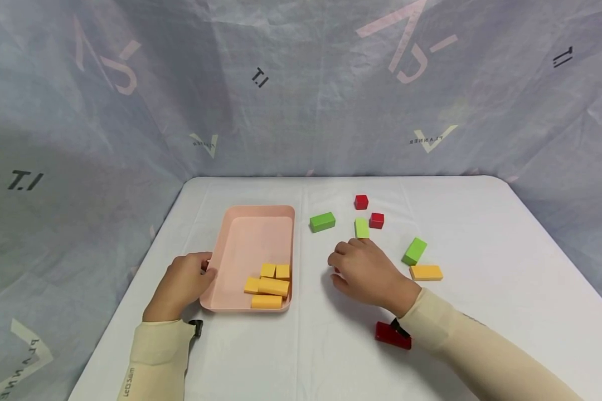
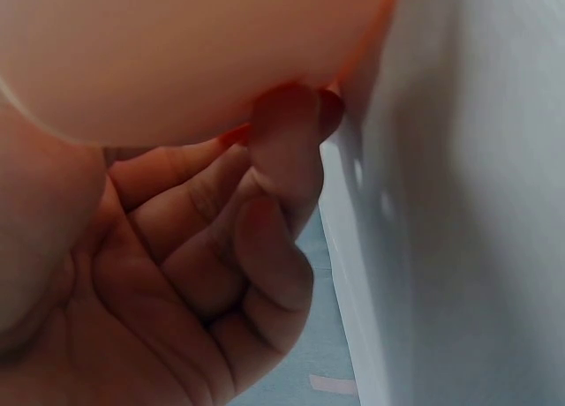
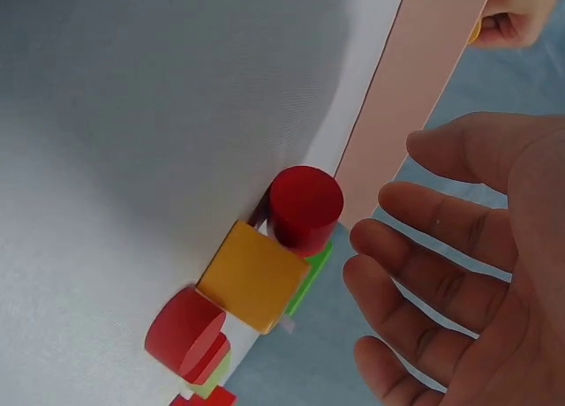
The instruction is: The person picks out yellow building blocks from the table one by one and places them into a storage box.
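My left hand (image 1: 183,284) grips the left wall of a pink plastic tray (image 1: 256,239), and the left wrist view has its fingers curled against the tray's side (image 2: 194,62). Several yellow blocks (image 1: 273,287) lie in the tray's near right corner. To the right of it, my right hand (image 1: 368,273) hovers over the table with fingers loosely bent and holding nothing. In the right wrist view a yellow block (image 3: 254,278) stands between two red cylinders (image 3: 306,207), just beyond the fingertips. From the head camera that hand mostly hides them.
Beyond the right hand are a light green block (image 1: 362,228), two red cubes (image 1: 361,202) and a green block (image 1: 323,222). Farther right lie another green block (image 1: 414,251) and a flat yellow block (image 1: 426,272). A red block (image 1: 392,336) lies below the right wrist.
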The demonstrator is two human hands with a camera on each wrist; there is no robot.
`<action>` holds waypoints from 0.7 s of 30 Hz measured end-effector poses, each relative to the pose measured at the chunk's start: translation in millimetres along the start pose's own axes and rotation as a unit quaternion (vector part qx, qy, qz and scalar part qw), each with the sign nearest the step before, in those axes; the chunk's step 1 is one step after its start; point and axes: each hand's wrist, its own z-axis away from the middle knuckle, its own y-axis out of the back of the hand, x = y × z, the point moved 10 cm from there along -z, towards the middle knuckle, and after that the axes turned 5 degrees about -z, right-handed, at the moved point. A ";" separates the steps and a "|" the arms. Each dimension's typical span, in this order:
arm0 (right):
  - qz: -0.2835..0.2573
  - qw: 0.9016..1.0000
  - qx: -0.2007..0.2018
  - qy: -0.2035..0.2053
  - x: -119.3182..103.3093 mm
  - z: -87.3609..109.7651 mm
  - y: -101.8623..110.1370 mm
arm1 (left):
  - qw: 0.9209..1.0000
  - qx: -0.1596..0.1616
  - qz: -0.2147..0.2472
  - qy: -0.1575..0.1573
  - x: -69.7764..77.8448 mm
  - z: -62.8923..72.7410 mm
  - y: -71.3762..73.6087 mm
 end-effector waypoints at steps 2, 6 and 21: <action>0.000 1.000 0.005 -0.001 2.6 0.5 1.5 | 1.000 0.000 0.000 -0.001 -0.2 -0.1 -0.2; 0.001 1.000 0.018 -0.005 8.7 1.1 6.2 | 1.000 -0.002 0.001 0.001 -0.9 -0.2 -0.8; 0.004 0.999 -0.002 -0.038 26.6 7.0 4.6 | 1.000 -0.001 0.001 0.000 -0.2 -0.8 -0.6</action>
